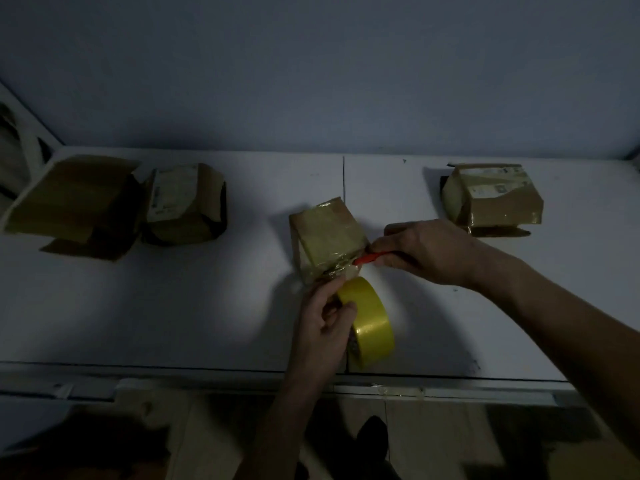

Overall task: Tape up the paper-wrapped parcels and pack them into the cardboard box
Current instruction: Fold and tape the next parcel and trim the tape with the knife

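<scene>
A small paper-wrapped parcel (327, 235), glossy with tape, stands in the middle of the white table (207, 306). A strip of tape runs from its near corner to a yellow tape roll (372, 323). My left hand (323, 323) grips the roll just below the parcel. My right hand (426, 251) holds a red cutter (369, 259) with its tip at the tape beside the parcel's right corner. An open cardboard box (74, 206) lies on its side at the far left. A second parcel (183, 206) sits next to the box. A third parcel (493, 197) sits at the back right.
A pale wall (311, 71) rises behind the table. A seam (344, 178) splits the tabletop into two panels. The table's front edge runs across below my hands, with the floor and a dark shoe (372, 441) beneath. The scene is dim.
</scene>
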